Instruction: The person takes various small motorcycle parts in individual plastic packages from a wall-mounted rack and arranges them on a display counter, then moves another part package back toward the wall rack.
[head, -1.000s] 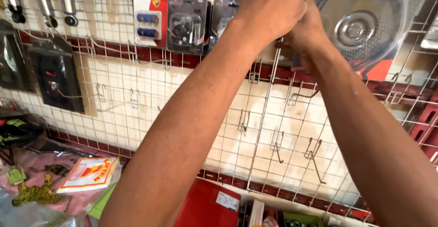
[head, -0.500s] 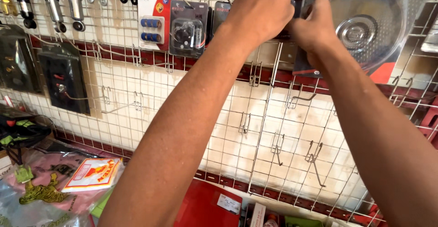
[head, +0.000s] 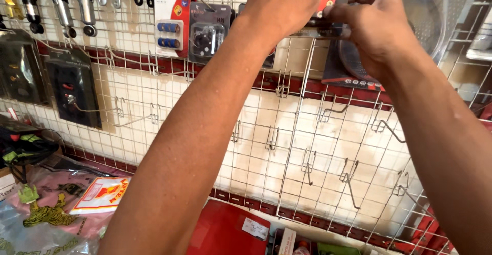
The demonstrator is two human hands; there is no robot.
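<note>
Red-black blister pack (head: 328,9) | long axis upright | left hand (head: 282,4), right hand (head: 376,24) pinch it

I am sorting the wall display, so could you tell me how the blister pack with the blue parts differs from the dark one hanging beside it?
The pack with blue parts has a white and red card; the dark blister pack has a black card. The first shows two rows of small blue pieces, the second one dark round part under a clear bubble. Both hang upright on the wire grid, side by side.
</note>
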